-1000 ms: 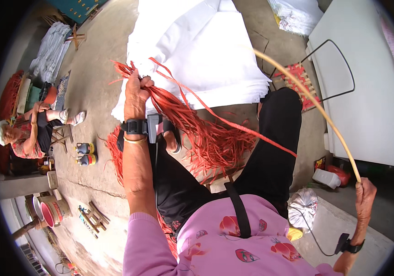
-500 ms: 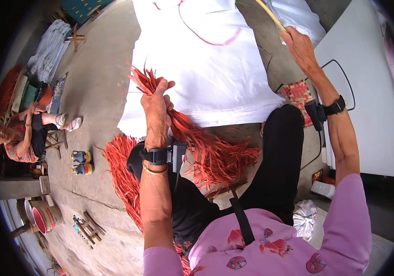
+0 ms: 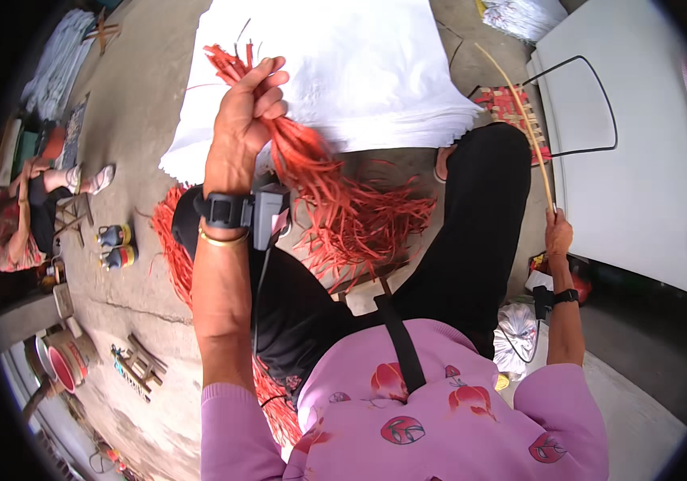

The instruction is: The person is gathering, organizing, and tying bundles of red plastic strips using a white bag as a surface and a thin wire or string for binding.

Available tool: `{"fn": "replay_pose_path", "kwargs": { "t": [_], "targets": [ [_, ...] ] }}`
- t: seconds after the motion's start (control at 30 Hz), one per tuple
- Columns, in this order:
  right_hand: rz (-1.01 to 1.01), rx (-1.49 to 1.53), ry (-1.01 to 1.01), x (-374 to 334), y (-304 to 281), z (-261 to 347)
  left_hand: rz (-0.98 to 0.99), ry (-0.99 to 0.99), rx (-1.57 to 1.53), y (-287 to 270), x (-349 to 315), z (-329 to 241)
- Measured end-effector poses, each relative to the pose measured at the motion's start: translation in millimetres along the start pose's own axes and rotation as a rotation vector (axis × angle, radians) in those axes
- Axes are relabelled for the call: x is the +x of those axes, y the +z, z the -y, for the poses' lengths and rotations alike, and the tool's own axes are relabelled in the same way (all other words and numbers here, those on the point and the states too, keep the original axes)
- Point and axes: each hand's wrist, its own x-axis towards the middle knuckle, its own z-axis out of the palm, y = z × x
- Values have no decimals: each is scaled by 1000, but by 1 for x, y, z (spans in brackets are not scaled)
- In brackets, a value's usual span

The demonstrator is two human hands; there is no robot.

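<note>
My left hand point(image 3: 249, 103) is closed around a bundle of red strips point(image 3: 307, 164). Cut ends poke out above the fist, and the long loose ends fan down between my knees. Beneath and beyond that hand lies a stack of white sheets point(image 3: 335, 72), its layered edge nearest me. Low at my right side, my right hand point(image 3: 558, 234) grips the lower end of a thin pale stick point(image 3: 529, 120), which points up and away, slightly bent. More red strips point(image 3: 169, 240) lie beside my left leg.
A seated person point(image 3: 23, 208) is at the far left, near two dark jugs point(image 3: 117, 247). Buckets point(image 3: 67, 361) and a small wooden stool point(image 3: 139, 367) stand at lower left. To the right are a woven red seat point(image 3: 512, 108), a white panel point(image 3: 608, 184) and a plastic bag point(image 3: 517, 333).
My right hand has swung down and back toward my right side with the stick. My left hand still holds the red bundle. The whole view has shifted.
</note>
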Motion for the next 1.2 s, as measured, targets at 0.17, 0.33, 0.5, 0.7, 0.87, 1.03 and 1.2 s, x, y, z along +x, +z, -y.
{"fn": "replay_pose_path", "kwargs": {
  "t": [0.17, 0.33, 0.5, 0.7, 0.87, 1.03, 1.2],
  "targets": [
    [-258, 213, 3, 56, -84, 71, -6, 34, -34, 3, 0, 10],
    [329, 1063, -106, 56, -188, 227, -24, 77, -53, 5, -2, 7],
    [732, 1149, -530, -2, -183, 364, -122, 115, -102, 1, -1, 7],
    [488, 1098, -509, -9, -137, 416, -19, 91, -79, -6, -7, 6],
    [452, 1037, -679, -8, -119, 423, -5, 101, -49, -8, -12, 4],
    [630, 1108, -647, -3, -113, 428, 92, 68, -64, -11, -17, 1],
    [661, 1044, -648, 2, -123, 423, 69, 72, -14, -10, -14, 8]
  ]
}}
